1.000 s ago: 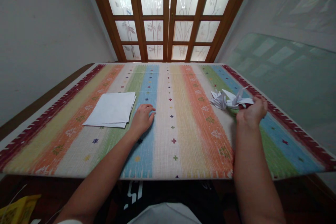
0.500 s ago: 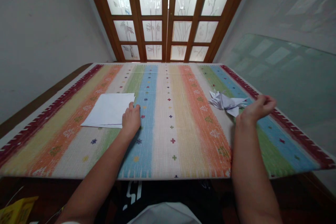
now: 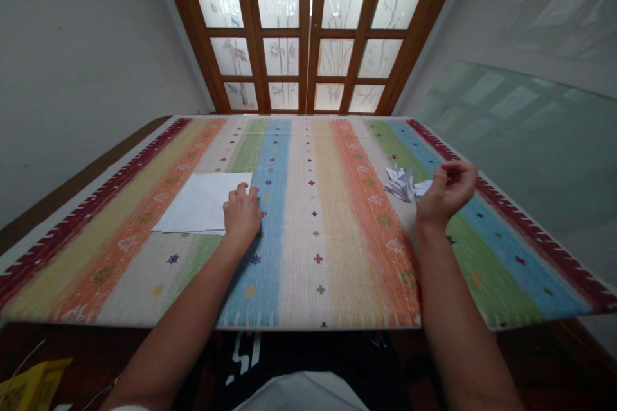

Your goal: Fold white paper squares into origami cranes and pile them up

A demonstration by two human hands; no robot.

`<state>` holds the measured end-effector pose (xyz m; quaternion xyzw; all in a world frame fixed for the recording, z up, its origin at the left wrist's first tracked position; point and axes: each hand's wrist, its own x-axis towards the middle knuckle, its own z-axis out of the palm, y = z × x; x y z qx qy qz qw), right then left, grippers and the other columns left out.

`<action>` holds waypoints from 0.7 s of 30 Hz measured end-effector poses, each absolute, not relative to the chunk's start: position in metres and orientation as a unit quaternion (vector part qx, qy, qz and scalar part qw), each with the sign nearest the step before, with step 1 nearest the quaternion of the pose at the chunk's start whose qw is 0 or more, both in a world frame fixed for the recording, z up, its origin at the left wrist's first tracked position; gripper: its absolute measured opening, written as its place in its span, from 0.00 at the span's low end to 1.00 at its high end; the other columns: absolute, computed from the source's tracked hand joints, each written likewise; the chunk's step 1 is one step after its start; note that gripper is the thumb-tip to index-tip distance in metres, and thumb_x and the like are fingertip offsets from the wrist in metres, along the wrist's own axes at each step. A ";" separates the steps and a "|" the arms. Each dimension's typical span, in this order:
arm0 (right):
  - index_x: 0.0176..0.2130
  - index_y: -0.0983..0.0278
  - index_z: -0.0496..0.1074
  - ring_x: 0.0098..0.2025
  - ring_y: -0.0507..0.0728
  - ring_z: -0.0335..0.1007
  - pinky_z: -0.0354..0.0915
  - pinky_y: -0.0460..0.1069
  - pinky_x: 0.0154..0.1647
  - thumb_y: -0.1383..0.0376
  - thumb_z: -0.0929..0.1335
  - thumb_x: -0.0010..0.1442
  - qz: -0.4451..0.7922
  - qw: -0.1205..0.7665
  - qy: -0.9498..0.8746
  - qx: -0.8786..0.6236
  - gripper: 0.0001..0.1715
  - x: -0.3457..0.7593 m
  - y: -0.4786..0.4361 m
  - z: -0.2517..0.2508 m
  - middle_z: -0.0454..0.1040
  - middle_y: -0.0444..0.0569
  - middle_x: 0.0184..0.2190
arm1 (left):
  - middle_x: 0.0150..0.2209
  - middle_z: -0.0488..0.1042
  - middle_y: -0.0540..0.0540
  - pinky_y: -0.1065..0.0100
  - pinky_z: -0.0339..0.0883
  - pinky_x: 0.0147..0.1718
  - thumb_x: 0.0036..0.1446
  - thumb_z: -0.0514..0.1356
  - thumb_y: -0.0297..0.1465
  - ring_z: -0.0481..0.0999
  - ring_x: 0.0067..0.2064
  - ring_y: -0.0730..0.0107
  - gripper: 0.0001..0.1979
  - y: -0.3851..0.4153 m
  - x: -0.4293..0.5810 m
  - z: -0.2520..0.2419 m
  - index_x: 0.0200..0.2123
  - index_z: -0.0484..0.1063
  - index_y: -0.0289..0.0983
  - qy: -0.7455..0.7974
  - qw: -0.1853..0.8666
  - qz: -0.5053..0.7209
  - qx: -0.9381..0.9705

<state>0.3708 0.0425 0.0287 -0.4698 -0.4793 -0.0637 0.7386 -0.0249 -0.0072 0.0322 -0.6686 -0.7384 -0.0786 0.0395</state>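
Paper in hand: my left grip [image 3: 242,213] curls loosely at the white sheets [image 3: 197,201], hold unclear, my right grip [image 3: 446,192] half-curled by the folded paper [image 3: 399,183], contents hidden; lifting likely needs a finer pinch.

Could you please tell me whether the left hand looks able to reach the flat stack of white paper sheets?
Probably yes: the bare left hand is at the right edge of the white paper sheets, with nothing visible in between.

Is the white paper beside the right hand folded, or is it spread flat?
Folded: the white paper shows pointed, creased parts sticking up from the striped cloth. The right hand hides some of it.
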 end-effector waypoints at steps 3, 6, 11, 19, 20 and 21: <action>0.37 0.59 0.69 0.33 0.57 0.64 0.61 0.52 0.35 0.59 0.68 0.62 0.058 0.664 -0.550 -0.502 0.07 0.347 0.040 0.025 0.67 0.45 0.31 | 0.65 0.68 0.32 0.52 0.77 0.47 0.68 0.50 0.21 0.79 0.53 0.46 0.22 -0.008 -0.026 0.033 0.61 0.73 0.34 -0.752 0.022 -0.068 -0.655; 0.38 0.61 0.74 0.29 0.56 0.66 0.61 0.49 0.31 0.57 0.68 0.63 0.168 0.509 -0.671 -0.513 0.10 0.327 0.036 0.019 0.71 0.44 0.28 | 0.63 0.69 0.32 0.55 0.77 0.44 0.68 0.47 0.19 0.82 0.46 0.52 0.23 -0.007 -0.029 0.032 0.60 0.73 0.35 -0.754 0.006 -0.068 -0.653; 0.38 0.62 0.78 0.26 0.55 0.68 0.61 0.49 0.30 0.58 0.66 0.66 0.248 0.330 -0.782 -0.467 0.13 0.304 0.029 0.008 0.75 0.46 0.25 | 0.56 0.73 0.34 0.56 0.76 0.45 0.65 0.50 0.17 0.82 0.44 0.53 0.22 -0.003 -0.036 0.027 0.56 0.74 0.35 -0.752 0.005 -0.104 -0.651; 0.53 0.60 0.77 0.30 0.57 0.72 0.68 0.51 0.34 0.60 0.67 0.69 0.288 0.309 -0.783 -0.457 0.16 0.301 0.029 0.001 0.79 0.51 0.35 | 0.53 0.75 0.42 0.63 0.74 0.47 0.57 0.57 0.14 0.80 0.45 0.65 0.27 0.001 -0.021 0.011 0.56 0.75 0.40 -0.484 -0.135 -0.220 -0.836; 0.56 0.59 0.77 0.32 0.57 0.73 0.69 0.52 0.36 0.62 0.67 0.68 0.275 0.324 -0.783 -0.455 0.18 0.303 0.031 0.000 0.79 0.52 0.38 | 0.53 0.75 0.42 0.64 0.74 0.47 0.56 0.57 0.14 0.80 0.45 0.65 0.28 -0.002 -0.015 0.009 0.57 0.75 0.40 -0.422 -0.166 -0.212 -0.866; 0.57 0.58 0.76 0.35 0.58 0.73 0.70 0.52 0.38 0.65 0.67 0.67 0.257 0.337 -0.785 -0.451 0.20 0.305 0.032 -0.002 0.79 0.53 0.40 | 0.53 0.75 0.43 0.64 0.74 0.48 0.57 0.58 0.14 0.80 0.46 0.66 0.27 -0.005 -0.010 0.007 0.57 0.75 0.41 -0.378 -0.185 -0.208 -0.883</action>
